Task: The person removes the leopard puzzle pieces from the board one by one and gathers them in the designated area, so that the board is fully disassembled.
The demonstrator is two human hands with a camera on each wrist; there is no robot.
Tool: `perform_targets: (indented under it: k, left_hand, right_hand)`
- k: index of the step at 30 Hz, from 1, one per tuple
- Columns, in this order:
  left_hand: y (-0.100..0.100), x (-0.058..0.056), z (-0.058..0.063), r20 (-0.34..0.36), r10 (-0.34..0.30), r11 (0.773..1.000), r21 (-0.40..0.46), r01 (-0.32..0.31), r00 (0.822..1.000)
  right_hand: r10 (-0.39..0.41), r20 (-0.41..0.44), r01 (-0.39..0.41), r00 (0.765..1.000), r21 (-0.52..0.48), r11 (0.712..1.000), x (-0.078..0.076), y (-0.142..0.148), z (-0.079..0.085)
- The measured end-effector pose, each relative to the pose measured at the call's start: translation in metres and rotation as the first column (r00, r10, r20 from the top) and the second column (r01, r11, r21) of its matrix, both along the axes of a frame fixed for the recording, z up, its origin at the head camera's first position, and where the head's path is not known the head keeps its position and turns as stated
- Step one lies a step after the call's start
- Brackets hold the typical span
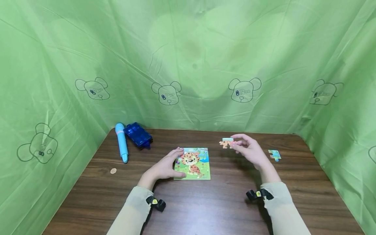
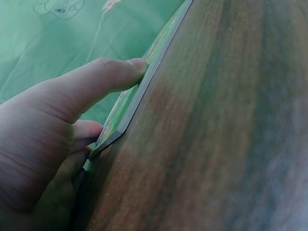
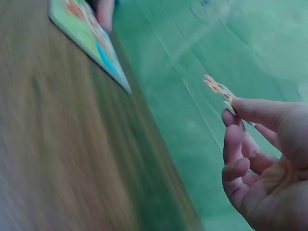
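A square puzzle board [image 1: 197,164] with a spotted leopard cub lies flat on the wooden table. My left hand [image 1: 166,165] holds it by the left side, the thumb [image 2: 108,77] on its face near the front edge and the fingers at its far left corner. To the right, in the air, my right hand [image 1: 249,149] pinches a spotted jigsaw piece [image 1: 226,143] between thumb and fingertips. In the right wrist view this piece [image 3: 217,88] appears almost edge-on. A second jigsaw piece [image 1: 275,155], blue and green, lies on the table right of that hand.
At the back left lie a light blue pen-shaped object [image 1: 121,143] and a dark blue translucent case [image 1: 138,134]. A small round tan disc [image 1: 113,170] is near the left edge. Green cloth [image 1: 194,65] surrounds the table [image 1: 205,209] at the back and sides.
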State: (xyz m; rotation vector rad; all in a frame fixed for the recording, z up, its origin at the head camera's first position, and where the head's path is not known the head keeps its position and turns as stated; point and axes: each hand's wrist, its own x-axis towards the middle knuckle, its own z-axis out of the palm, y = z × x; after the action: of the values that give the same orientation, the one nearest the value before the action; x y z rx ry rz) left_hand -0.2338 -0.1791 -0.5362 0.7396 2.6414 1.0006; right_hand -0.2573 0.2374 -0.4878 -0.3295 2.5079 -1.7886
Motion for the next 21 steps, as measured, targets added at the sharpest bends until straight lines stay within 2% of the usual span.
perform_targets:
  k: [10, 21]
  left_hand:
    - [0.001, 0.001, 0.0, -0.007, -0.001, 1.0, 0.024, 0.001, 1.0]
    - [0.0, -0.002, -0.003, 0.005, 0.005, 1.0, 0.007, -0.005, 1.0]
  right_hand:
    - [-0.077, -0.01, 0.078, 0.997, 0.094, 0.993, 0.003, 0.065, 0.001]
    - [-0.129, -0.061, 0.138, 0.99, 0.176, 0.975, 0.012, 0.115, -0.014]
